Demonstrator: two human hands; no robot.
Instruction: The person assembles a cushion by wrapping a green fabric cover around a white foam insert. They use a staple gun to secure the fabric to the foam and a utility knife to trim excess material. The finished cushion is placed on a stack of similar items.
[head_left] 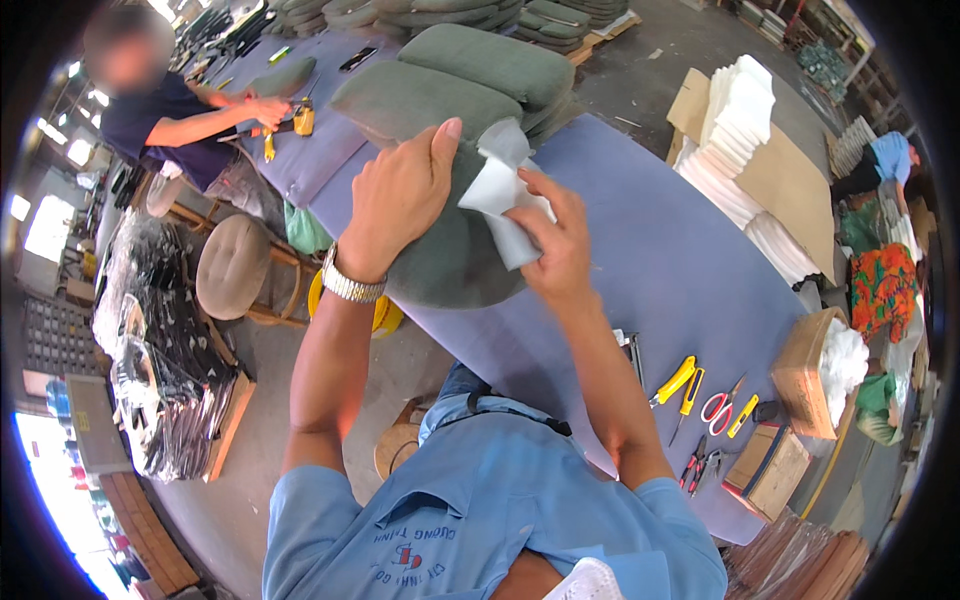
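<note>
My right hand point(560, 235) pinches a crumpled white sheet point(492, 186), thin and soft-looking like foam, between thumb and fingers. The sheet hangs over a dark green padded cushion point(450, 262) lying at the table's near side. Just left of the sheet, my left hand point(403, 200) is over the same cushion, a metal-banded watch on its wrist. Its thumb points up and its fingers curl under, out of sight; whether they grip anything is hidden. Beyond my hands, more green cushions point(490, 62) are stacked on the table.
The purple-covered table point(650, 235) carries yellow-handled tools point(675, 380), scissors point(716, 408) and pliers point(692, 465) at right. A cardboard box point(806, 372) with white stuffing stands beyond. A co-worker point(190, 125) holds a yellow tool at far left. White foam sheets point(738, 110) are piled at right.
</note>
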